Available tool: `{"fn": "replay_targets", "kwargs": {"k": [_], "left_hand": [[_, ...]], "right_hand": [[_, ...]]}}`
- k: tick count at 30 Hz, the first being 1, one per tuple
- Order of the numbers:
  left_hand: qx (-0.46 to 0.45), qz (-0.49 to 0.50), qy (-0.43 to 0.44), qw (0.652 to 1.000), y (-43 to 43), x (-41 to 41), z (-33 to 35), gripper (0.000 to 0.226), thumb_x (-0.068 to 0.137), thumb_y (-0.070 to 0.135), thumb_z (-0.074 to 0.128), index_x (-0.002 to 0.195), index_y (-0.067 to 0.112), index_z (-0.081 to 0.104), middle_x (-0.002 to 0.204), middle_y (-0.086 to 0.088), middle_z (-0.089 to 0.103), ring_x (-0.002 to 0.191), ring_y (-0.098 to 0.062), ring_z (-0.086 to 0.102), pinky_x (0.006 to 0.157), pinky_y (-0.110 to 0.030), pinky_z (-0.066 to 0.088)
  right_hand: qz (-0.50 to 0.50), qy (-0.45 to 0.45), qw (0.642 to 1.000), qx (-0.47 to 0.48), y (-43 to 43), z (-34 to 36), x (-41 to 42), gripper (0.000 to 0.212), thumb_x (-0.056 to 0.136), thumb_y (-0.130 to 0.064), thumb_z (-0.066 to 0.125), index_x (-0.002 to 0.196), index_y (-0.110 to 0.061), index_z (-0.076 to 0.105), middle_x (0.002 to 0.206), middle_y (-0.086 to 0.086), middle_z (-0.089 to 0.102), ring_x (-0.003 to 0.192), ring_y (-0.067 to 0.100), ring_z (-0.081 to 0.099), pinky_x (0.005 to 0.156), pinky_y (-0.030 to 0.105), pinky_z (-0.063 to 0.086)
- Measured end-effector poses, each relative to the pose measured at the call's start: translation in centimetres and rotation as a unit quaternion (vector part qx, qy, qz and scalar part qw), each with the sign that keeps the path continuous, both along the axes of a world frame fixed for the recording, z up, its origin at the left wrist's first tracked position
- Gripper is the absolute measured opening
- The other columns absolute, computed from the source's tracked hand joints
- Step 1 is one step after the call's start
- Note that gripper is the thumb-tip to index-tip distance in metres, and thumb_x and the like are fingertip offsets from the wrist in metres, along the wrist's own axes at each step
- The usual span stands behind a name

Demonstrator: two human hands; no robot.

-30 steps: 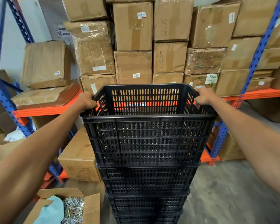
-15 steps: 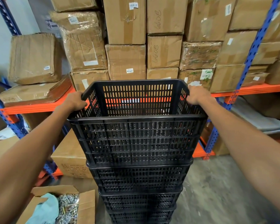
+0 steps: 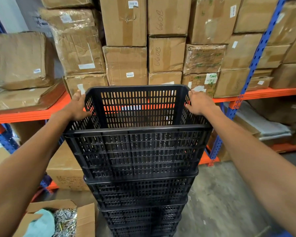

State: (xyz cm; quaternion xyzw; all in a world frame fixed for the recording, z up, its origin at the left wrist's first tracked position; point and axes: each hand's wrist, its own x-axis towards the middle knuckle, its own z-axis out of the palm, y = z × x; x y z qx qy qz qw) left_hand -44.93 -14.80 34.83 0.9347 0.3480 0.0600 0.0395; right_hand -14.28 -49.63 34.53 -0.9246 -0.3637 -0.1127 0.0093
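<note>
Warehouse shelving (image 3: 256,93) with many cardboard boxes (image 3: 125,64) stands behind. Fingers of the left hand (image 3: 77,106) and the right hand (image 3: 199,102) lie nearly straight, pressed on both side rims of the top black crate (image 3: 137,147), the highest of four visible stacked crates (image 3: 142,194) on the concrete floor (image 3: 220,194). One open box of screws (image 3: 85,218) stands at the left.

the crate (image 3: 137,147) is black moulded plastic, slotted, faintly shiny. the boxes (image 3: 126,65) behind are matt brown cardboard, one wrapped box (image 3: 75,40) under crinkled glossy film. the shelf beam (image 3: 270,93) is orange painted metal. the floor (image 3: 220,194) is rough grey concrete.
</note>
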Motion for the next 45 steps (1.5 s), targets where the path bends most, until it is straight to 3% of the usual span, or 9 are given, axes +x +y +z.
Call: {"fn": "replay_targets", "kwargs": {"k": [6, 12, 18, 23, 28, 31, 35, 40, 45], "left_hand": [[0.037, -0.024, 0.027, 0.999, 1.7, 0.9, -0.8, 0.082, 0.096, 0.030, 0.050, 0.153, 0.003, -0.001, 0.161, -0.017, -0.011, 0.150, -0.032, -0.010, 0.123, -0.043, 0.003], [0.073, -0.005, 0.051, 0.996, 2.4, 1.8, -1.7, 0.070, 0.100, 0.040, 0.030, 0.154, 0.004, 0.003, 0.162, -0.013, -0.007, 0.150, -0.030, -0.009, 0.121, -0.044, 0.004], [0.068, -0.008, 0.054, 0.996, 1.4, 1.0, -0.9, 0.074, 0.099, 0.041, 0.033, 0.154, 0.004, 0.000, 0.162, -0.014, -0.008, 0.150, -0.031, -0.010, 0.123, -0.043, 0.003], [0.028, -0.018, 0.000, 0.999, 0.8, -0.3, -0.4, 0.070, 0.097, 0.041, 0.043, 0.153, 0.006, 0.019, 0.162, -0.015, 0.002, 0.151, -0.028, 0.003, 0.123, -0.042, 0.012], [-0.068, 0.000, -0.089, 0.994, -0.9, -2.3, 1.7, 0.053, 0.095, 0.030, 0.052, 0.144, 0.012, 0.045, 0.148, -0.015, 0.045, 0.137, -0.030, 0.042, 0.111, -0.035, 0.031], [-0.057, -0.001, -0.087, 0.995, -1.6, -5.0, 3.2, 0.042, 0.092, 0.031, 0.055, 0.131, 0.018, 0.059, 0.131, -0.015, 0.062, 0.123, -0.030, 0.055, 0.098, -0.031, 0.040], [-0.047, 0.041, -0.059, 0.996, -1.7, -13.1, 5.9, 0.044, 0.089, 0.032, 0.059, 0.129, 0.014, 0.063, 0.133, -0.011, 0.062, 0.126, -0.026, 0.055, 0.105, -0.032, 0.040], [-0.045, 0.103, -0.078, 0.991, -0.1, -27.3, 5.4, 0.031, 0.084, 0.029, 0.060, 0.105, 0.012, 0.075, 0.112, -0.011, 0.072, 0.109, -0.026, 0.064, 0.092, -0.030, 0.047], [-0.074, 0.207, -0.034, 0.975, 0.9, -43.9, -0.8, 0.036, 0.089, 0.031, 0.055, 0.120, 0.018, 0.068, 0.120, -0.009, 0.070, 0.114, -0.025, 0.062, 0.097, -0.029, 0.046]], "right_hand": [[0.002, 0.032, 0.998, -0.058, 0.3, -0.7, 0.6, 0.090, 0.094, -0.053, 0.045, 0.155, -0.003, 0.002, 0.164, 0.012, 0.000, 0.151, 0.029, 0.001, 0.121, 0.046, 0.018], [-0.006, -0.014, 0.993, -0.114, 0.6, -1.9, 1.8, 0.123, 0.076, -0.081, 0.043, 0.153, 0.002, -0.005, 0.163, 0.018, -0.004, 0.151, 0.033, -0.004, 0.123, 0.041, 0.008], [0.003, 0.010, 0.996, -0.091, 0.5, -1.5, 1.2, 0.121, 0.078, -0.078, 0.047, 0.153, 0.001, -0.005, 0.163, 0.016, -0.005, 0.150, 0.033, -0.006, 0.122, 0.041, 0.008], [0.007, 0.042, 0.997, -0.064, 0.3, -0.3, -0.3, 0.111, 0.082, -0.072, 0.049, 0.156, -0.008, -0.004, 0.164, 0.011, 0.001, 0.151, 0.031, -0.003, 0.120, 0.044, 0.016], [-0.002, 0.038, 0.997, -0.061, 0.8, 1.4, -2.8, 0.087, 0.091, -0.065, 0.038, 0.154, -0.010, 0.019, 0.161, 0.015, 0.018, 0.148, 0.035, 0.013, 0.119, 0.047, 0.023], [0.026, 0.097, 0.995, -0.002, 4.4, 3.1, -7.3, 0.079, 0.095, -0.061, 0.034, 0.154, -0.010, 0.023, 0.160, 0.013, 0.024, 0.147, 0.035, 0.019, 0.116, 0.048, 0.026], [0.114, 0.134, 0.981, 0.078, 10.9, 6.0, -18.0, 0.074, 0.096, -0.058, 0.036, 0.151, -0.008, 0.031, 0.152, 0.014, 0.040, 0.141, 0.032, 0.036, 0.113, 0.042, 0.035], [0.272, 0.100, 0.950, 0.114, 18.0, 6.6, -35.2, 0.057, 0.094, -0.044, 0.048, 0.140, -0.011, 0.047, 0.136, 0.016, 0.056, 0.127, 0.034, 0.050, 0.101, 0.045, 0.046], [0.381, 0.121, 0.913, 0.085, 23.7, 0.1, -52.1, 0.058, 0.093, -0.038, 0.052, 0.145, -0.014, 0.041, 0.142, 0.010, 0.050, 0.134, 0.030, 0.043, 0.104, 0.045, 0.041]]}}
